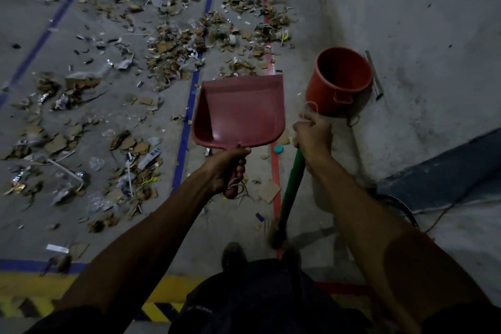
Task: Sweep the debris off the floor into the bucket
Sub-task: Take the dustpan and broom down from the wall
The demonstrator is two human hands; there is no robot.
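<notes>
- The debris [162,43] lies spread across the floor [235,225], mostly to the left of the blue tape [187,116] and up ahead between the blue and red tape [275,171]; start on the scraps nearest you, so nothing gets trodden in.
- Your left hand [230,165] is wrapped round the dustpan [240,110] handle, with the pan lifted and seemingly empty. Set its front lip flat on the concrete before you sweep, or small bits will slip under.
- Your right hand [313,134] grips the top of the green broom [291,190], whose head rests by your feet. Your hands are apart, each clamped on its own tool. Use short strokes toward the pan.
- The bucket [339,81] stands upright near the wall [420,35], to the right of the pan. Carry each load over level and tip it low inside the rim.
</notes>
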